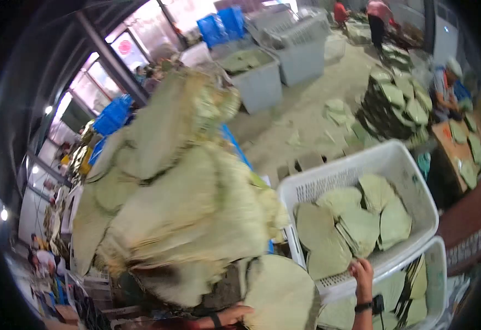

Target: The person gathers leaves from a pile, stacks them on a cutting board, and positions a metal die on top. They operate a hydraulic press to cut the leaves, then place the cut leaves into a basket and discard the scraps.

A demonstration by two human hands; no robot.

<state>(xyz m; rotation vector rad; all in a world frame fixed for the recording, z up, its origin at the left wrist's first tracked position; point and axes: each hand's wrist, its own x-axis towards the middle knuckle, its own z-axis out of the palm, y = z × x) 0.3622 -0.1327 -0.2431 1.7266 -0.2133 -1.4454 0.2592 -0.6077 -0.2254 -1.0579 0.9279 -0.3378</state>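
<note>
My left hand is at the bottom, its fingers closed on the edge of a broad, pale green dried leaf that looks like a folded lotus leaf. Beside it on the left rises a tall pile of similar large leaves. My right hand, with a dark band on its wrist, is at the near rim of a white plastic basket. Its fingers are curled; whether anything is in them is hidden. Several bundles of cut leaves lie in that basket.
A second white basket with leaf stacks stands nearer. Behind are a leaf heap on the floor, grey bins and blue crates. A seated person is at the right; others stand farther back.
</note>
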